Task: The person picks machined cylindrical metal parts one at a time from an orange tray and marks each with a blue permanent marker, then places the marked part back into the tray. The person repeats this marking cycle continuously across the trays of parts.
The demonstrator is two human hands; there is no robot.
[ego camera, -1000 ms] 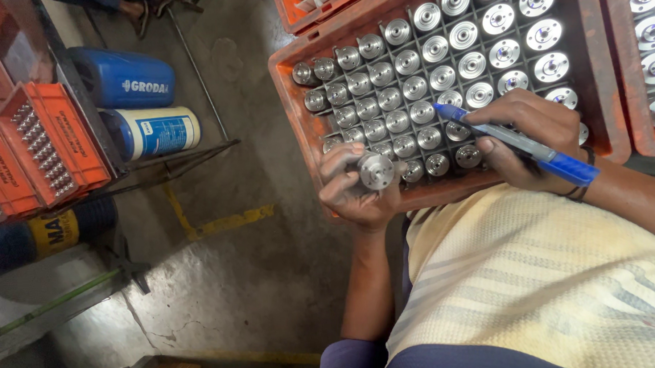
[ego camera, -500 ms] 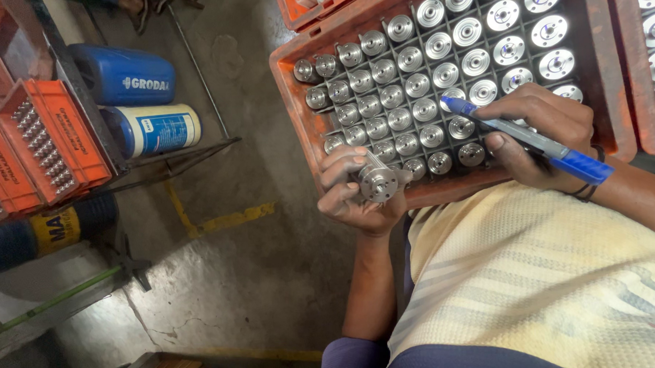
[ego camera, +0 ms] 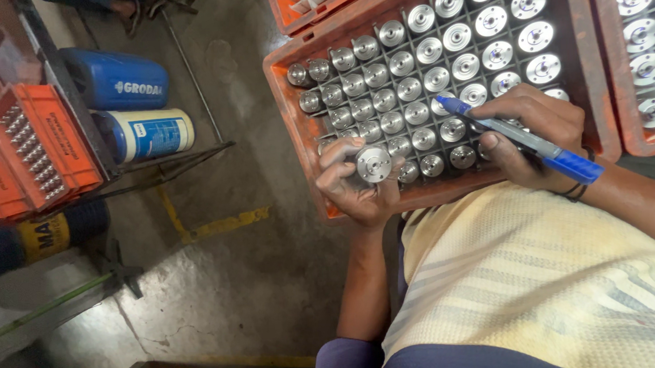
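- Holding a round metal part (ego camera: pixel 374 163) by its rim, the left hand (ego camera: pixel 356 186) is curled closed at the orange crate's (ego camera: pixel 284 77) 7 o'clock corner.
- Right hand (ego camera: pixel 536 137) pinches a blue marker (ego camera: pixel 518 137), tip aimed toward 10 o'clock.
- The part is probably solid, heavy and slick; rim grip suits it.

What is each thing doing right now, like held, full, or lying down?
Round metal part: held up in left hand.
Blue marker: gripped in right hand, tip over the crate.
Orange crate: nearly full of upright metal parts.
Blue can: lying on its side.
White-and-blue can: lying on its side.
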